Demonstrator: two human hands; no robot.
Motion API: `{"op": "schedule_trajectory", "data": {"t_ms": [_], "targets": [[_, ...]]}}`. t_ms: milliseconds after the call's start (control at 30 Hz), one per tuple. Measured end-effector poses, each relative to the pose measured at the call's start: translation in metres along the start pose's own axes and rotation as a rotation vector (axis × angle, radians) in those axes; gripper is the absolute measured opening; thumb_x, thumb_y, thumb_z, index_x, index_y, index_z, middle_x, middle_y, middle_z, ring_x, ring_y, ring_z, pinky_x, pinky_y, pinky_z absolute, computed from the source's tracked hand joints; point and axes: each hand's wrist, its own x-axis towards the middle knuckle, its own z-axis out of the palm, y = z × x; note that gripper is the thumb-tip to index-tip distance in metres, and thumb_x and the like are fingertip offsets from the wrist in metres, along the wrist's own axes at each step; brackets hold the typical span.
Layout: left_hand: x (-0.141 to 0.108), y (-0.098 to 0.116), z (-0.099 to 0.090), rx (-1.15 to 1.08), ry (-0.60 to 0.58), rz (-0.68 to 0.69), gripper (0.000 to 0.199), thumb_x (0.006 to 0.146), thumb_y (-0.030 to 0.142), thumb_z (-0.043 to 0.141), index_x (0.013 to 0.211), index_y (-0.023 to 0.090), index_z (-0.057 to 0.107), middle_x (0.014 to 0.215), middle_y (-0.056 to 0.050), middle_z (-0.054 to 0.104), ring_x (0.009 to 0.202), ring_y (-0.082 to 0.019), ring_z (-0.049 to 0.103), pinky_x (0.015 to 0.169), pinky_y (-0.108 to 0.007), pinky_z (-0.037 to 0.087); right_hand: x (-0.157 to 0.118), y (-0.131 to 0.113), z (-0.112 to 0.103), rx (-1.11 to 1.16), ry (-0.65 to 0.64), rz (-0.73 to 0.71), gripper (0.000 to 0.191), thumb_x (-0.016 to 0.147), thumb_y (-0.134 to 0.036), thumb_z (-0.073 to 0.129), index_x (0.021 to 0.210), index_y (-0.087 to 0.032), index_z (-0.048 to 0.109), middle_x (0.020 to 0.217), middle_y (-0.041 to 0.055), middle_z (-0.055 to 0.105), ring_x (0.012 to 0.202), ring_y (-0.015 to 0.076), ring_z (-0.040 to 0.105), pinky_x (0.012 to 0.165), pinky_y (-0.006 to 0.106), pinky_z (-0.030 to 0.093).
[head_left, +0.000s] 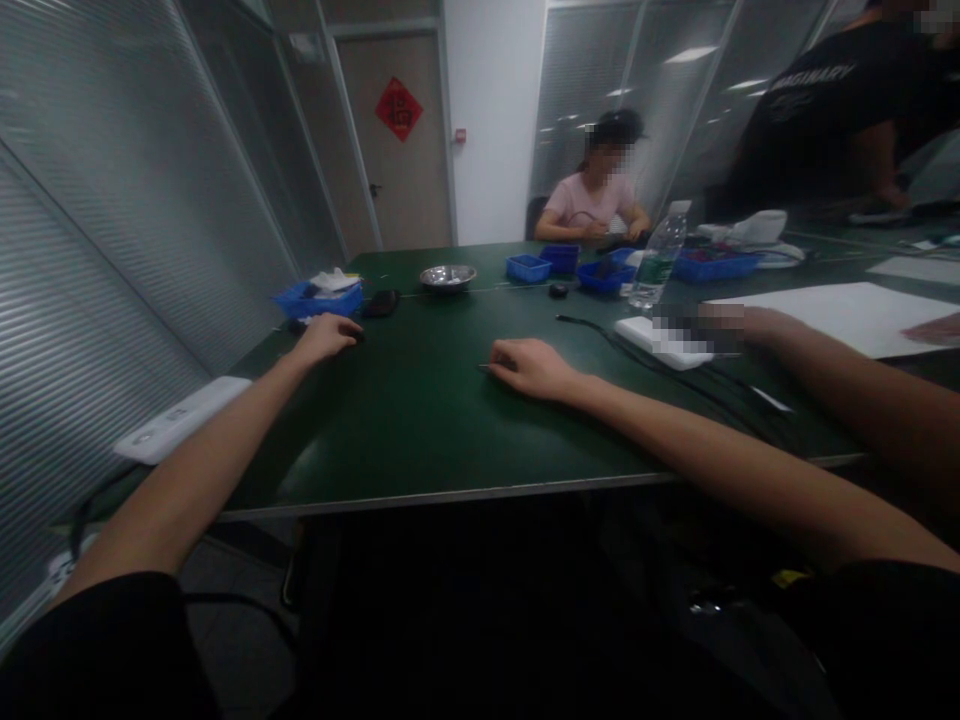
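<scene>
Right hand [531, 369]: fingers curled, pinching slim rod [484, 366], mostly hidden, over smooth green tabletop [420, 420]; long axis near level, exposed tip pointing left. Left hand [324, 338]: fingers bent at small dark item [360, 337], grip cannot be told; just before blue plastic basket [341, 304]. Lettering: "AGINARY" legible on dark shirt [810, 110]; green label [655, 269] on clear plastic bottle [667, 238], unreadable. Round shiny metal dish [448, 287]. Red diamond-shaped sign [399, 109] on door [409, 190].

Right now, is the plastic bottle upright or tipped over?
Upright: the plastic bottle stands on its base on the green table, its white cap at the top.
</scene>
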Motion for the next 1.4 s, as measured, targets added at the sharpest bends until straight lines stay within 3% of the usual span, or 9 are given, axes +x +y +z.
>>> {"op": "schedule_trajectory", "data": {"t_ms": [300,467,800,1067,1400], "targets": [[0.001,-0.001,0.002,0.102,0.026,0.127,0.041,0.076,0.020,0.070,0.116,0.021,0.082,0.118,-0.010,0.078,0.111,-0.030,0.071,0.105,-0.042,0.053,0.001,0.001,0.001,0.009,0.003,-0.013,0.016,0.099,-0.035,0.061,0.104,-0.021,0.066,0.099,0.0067,0.072,0.081,0.0191,0.061,0.069,0.029,0.038],[0.000,0.004,-0.003,0.116,-0.047,0.124,0.037,0.080,0.022,0.066,0.112,0.022,0.084,0.112,-0.009,0.080,0.107,-0.031,0.073,0.104,-0.042,0.053,0.000,0.000,0.000,0.017,0.005,-0.023,0.015,0.099,-0.035,0.061,0.103,-0.021,0.065,0.100,0.0069,0.072,0.082,0.0194,0.061,0.070,0.029,0.038],[0.003,-0.008,0.000,0.017,0.024,0.117,0.026,0.085,0.029,0.074,0.106,0.022,0.086,0.100,-0.009,0.082,0.097,-0.030,0.075,0.099,-0.040,0.054,0.001,0.000,0.000,0.017,0.009,-0.021,0.015,0.099,-0.035,0.061,0.103,-0.021,0.066,0.100,0.0068,0.072,0.083,0.0189,0.062,0.071,0.029,0.039],[0.003,-0.005,0.000,0.104,0.027,0.219,0.023,0.086,0.024,0.070,0.102,0.021,0.086,0.106,-0.011,0.081,0.105,-0.030,0.074,0.101,-0.040,0.052,0.001,0.000,0.001,-0.014,-0.003,-0.015,0.016,0.099,-0.035,0.060,0.105,-0.021,0.065,0.100,0.0067,0.072,0.083,0.0192,0.061,0.070,0.029,0.038],[0.010,-0.020,0.002,-0.044,0.080,0.121,0.022,0.079,0.031,0.080,0.099,0.023,0.086,0.101,-0.009,0.081,0.101,-0.030,0.074,0.100,-0.042,0.052,0.000,0.000,-0.001,-0.002,-0.002,-0.026,0.016,0.099,-0.035,0.060,0.104,-0.021,0.065,0.099,0.0068,0.071,0.083,0.0190,0.061,0.070,0.028,0.038]]}}
